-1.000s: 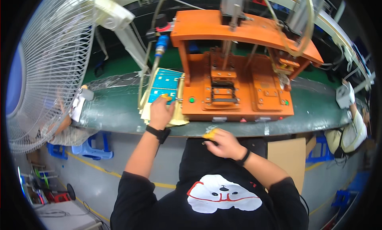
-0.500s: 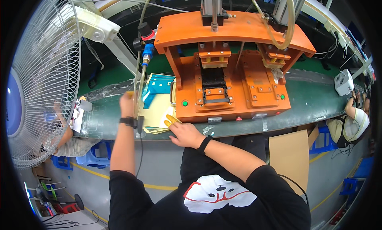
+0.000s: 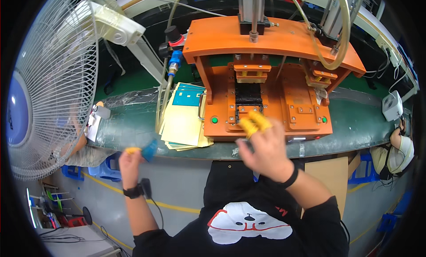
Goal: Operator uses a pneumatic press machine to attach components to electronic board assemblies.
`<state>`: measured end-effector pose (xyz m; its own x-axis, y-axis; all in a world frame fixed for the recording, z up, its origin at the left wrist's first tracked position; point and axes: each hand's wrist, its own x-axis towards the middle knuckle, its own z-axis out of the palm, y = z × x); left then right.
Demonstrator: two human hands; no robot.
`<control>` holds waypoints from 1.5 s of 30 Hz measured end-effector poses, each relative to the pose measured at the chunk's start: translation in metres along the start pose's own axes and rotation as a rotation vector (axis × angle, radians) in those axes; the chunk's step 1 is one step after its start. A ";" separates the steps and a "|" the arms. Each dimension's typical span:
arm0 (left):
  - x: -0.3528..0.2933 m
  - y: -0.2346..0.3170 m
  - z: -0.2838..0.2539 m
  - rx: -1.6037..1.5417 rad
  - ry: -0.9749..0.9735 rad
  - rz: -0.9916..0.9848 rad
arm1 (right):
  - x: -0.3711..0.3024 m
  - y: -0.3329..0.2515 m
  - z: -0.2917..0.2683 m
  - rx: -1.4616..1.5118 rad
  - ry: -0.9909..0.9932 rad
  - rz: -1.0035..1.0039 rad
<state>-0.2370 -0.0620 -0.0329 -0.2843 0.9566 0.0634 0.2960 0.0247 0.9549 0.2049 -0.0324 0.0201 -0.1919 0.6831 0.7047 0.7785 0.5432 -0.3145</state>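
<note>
Left grip (image 3: 129,166): one, pinching a single blue film piece (image 3: 150,150) between thumb and fingertips. I count one yellow finger cover (image 3: 133,150) on it. The film piece projects to the right of this grip, near the front edge of the tabletop (image 3: 124,123).

Right grip (image 3: 266,146): one, blurred, thumb spread away from the fingers; at least two yellow finger covers (image 3: 257,120) show. It is over the front of one orange machine (image 3: 275,92); from where I stand, contact cannot be confirmed.

Just beyond the right grip's fingertips is one black fixture (image 3: 248,93). Two green buttons are noted, one to the left (image 3: 214,120) and one farther to the right (image 3: 324,120) of that grip. Two pressing blocks are beyond it.

One stack of pale yellow sheets (image 3: 179,126) lies between the grips, farther from the wearer than the left grip; the sheets cannot be counted. Blue film (image 3: 187,97) covers its far end.

One fan (image 3: 53,79) stands to the left of the left grip.
</note>
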 end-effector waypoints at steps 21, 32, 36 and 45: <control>0.081 0.121 0.266 0.134 -0.573 0.578 | -0.134 0.103 -0.199 0.841 0.666 0.710; 0.159 0.134 0.327 0.883 -0.428 0.827 | -0.303 0.233 -0.205 1.339 1.300 1.068; 0.183 0.130 0.342 1.381 -0.118 1.289 | -0.279 0.307 -0.178 1.454 1.214 1.102; 0.168 0.110 0.323 0.763 -0.388 1.072 | -0.120 0.440 -0.088 1.448 0.769 1.121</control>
<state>0.0421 0.1956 -0.0109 0.6335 0.6242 0.4572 0.6666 -0.7403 0.0871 0.6233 0.0819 -0.1466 0.5114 0.8386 -0.1874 -0.7089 0.2885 -0.6436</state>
